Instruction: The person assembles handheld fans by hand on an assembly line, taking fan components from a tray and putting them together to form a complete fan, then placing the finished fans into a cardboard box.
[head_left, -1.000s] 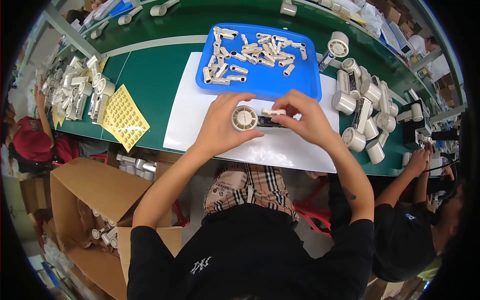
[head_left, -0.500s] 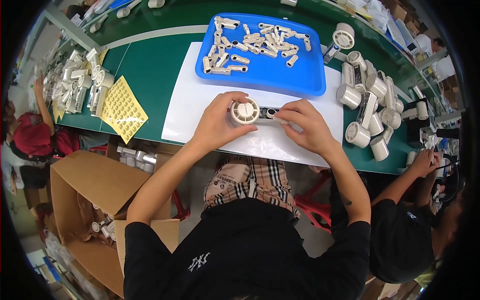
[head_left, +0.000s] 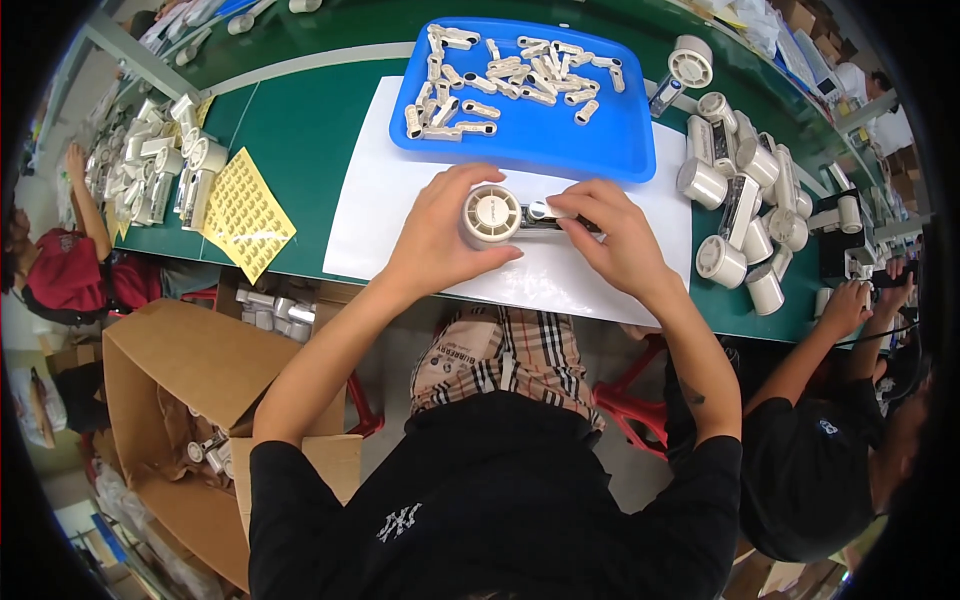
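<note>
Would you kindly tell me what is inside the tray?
The tray holds small whitish parts, mostly toward its far side; what lies beneath the overlapping ones is covered.

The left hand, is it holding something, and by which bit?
Yes, the left hand holds the fan by the side of its round head.

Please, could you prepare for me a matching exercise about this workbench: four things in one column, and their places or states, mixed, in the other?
Things
1. Left hand
2. Right hand
3. Blue tray
4. Yellow sheet

Places or states
A. Pinching a small pale piece
B. On the green table, left of the white sheet
C. Curled around a round slotted head
D. Bearing many loose parts

Right pairs: 1-C, 2-A, 3-D, 4-B
</note>
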